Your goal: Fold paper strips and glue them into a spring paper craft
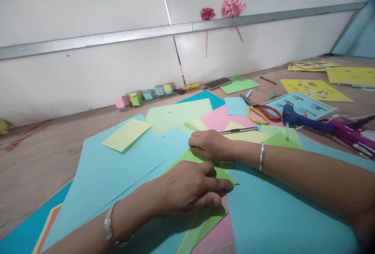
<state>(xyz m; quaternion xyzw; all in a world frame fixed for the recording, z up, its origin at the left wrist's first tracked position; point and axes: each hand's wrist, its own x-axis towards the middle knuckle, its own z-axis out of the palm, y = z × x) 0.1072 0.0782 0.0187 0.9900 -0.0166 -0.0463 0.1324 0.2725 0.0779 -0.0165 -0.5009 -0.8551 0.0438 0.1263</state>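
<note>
Green paper (224, 175): partly worked, by appearance; no finished form shows.
Remaining steps cannot be determined. Left to right, hands, two: left hand (190, 185), digits apart, rests on the paper at centre; right hand (208, 144), fingers bunched at its far edge, pinch cannot be told. Unheld: slim metallic tool (240, 130), one; scissors (255, 106), one pair; glue gun (316, 124), one.
</note>
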